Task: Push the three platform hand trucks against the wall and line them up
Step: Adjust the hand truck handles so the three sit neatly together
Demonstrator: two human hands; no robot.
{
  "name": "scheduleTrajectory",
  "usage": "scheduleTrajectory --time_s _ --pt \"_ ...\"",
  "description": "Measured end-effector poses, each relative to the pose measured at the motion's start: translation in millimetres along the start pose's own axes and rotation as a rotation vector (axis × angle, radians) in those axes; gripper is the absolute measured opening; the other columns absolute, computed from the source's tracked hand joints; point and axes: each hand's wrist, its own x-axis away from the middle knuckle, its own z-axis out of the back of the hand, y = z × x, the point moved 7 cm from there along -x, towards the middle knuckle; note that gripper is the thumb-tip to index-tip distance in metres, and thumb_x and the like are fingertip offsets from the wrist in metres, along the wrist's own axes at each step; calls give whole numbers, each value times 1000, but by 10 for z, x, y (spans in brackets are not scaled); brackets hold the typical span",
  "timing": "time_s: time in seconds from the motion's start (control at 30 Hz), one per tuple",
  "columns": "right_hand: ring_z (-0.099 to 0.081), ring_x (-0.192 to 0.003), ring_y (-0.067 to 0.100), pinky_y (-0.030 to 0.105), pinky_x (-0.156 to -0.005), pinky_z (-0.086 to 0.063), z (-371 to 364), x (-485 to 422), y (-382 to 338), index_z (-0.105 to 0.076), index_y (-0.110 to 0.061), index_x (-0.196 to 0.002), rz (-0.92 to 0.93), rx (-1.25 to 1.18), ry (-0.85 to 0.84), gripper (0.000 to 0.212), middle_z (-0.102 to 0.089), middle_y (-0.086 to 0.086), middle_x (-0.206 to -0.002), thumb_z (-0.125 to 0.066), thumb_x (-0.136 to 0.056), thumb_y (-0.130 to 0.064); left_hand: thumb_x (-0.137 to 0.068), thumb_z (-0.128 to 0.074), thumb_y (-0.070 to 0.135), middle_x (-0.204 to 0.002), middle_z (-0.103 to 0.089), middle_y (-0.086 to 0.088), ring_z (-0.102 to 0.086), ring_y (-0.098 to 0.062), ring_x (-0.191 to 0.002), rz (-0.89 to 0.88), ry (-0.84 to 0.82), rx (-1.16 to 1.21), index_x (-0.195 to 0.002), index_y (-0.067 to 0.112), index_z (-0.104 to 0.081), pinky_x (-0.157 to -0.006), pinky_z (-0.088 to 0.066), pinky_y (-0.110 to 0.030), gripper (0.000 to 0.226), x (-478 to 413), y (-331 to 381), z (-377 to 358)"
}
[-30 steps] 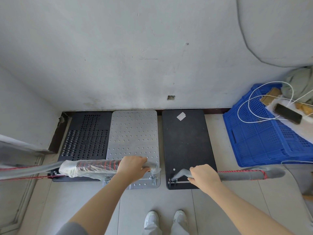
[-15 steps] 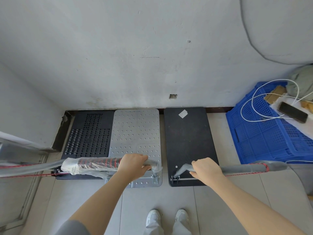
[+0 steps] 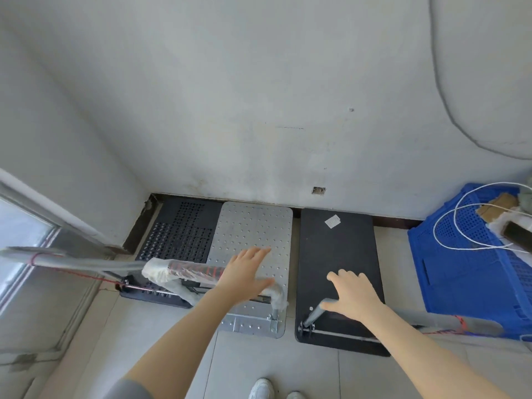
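Platform hand trucks: perforated black (image 3: 184,231), silver (image 3: 253,240) and plain black (image 3: 336,266) decks sit side by side, far ends at the wall (image 3: 259,110). Judged: final step, releasing. Next: check the near edges, since the plain black one sits proud. Left hand (image 3: 244,273) open, fingers spread above the wrapped handle (image 3: 190,270); right hand (image 3: 352,296) open over the grey handle (image 3: 431,321). Neither grips anything.

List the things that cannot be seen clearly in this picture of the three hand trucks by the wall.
Head view:
- Wheels of all three trucks: hidden under their platforms.
- Near edge of the perforated black truck: partly covered by the wrapped handle.
- Silver truck: its centre is covered by the left hand, which is motion-blurred.
- Blue crate: cut off by the right edge.
- Label on the plain black truck: too small to read.
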Motion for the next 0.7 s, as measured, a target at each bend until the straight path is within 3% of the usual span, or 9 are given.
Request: scheduleTrajectory --time_s 0.17,0.27,0.4,0.53,0.7 --pt "-52 -114 22 40 -99 -39 484 -93 -534 -39 -20 -133 127 -13 81 71 -53 4 -128 -53 -80 -64 -90 -51 46 -140 -41 4 -36 -18 -128 110 166 14 -141 26 -31 -108 -28 -37 58 403 -289 555" --pt "-54 -110 22 39 -97 -39 694 -144 -1061 -43 -19 -130 221 -35 112 68 -56 3 -123 -55 -79 -63 -91 -51 44 -136 -43 3 -38 -19 -125 236 227 15 -140 24 -35 -104 -31 -37 55 742 -735 882" --pt "-49 -118 23 39 -99 -39 845 -282 -1856 -39 -17 -134 316 -127 127 73 -50 3 -133 -57 -79 -61 -91 -49 47 -134 -46 2 -41 -18 -123 352 286 -29 -138 23 -39 -102 -33 -37 54 1188 -1529 1215" --pt "-50 -115 21 35 -94 -40 852 -480 -2598 -40 -20 -133 319 -164 148 73 -51 1 -131 -57 -77 -63 -90 -47 51 -134 -46 3 -40 -18 -124 440 226 -46 -137 26 -38 -103 -34 -38 54 1456 -2376 1397" --pt "-53 -109 21 35 -92 -42 790 -752 -3323 -36 -22 -135 197 -109 156 72 -53 2 -128 -55 -79 -63 -90 -45 55 -137 -43 5 -38 -18 -126 368 81 -41 -139 27 -35 -104 -31 -36 57 1572 -3134 1584"
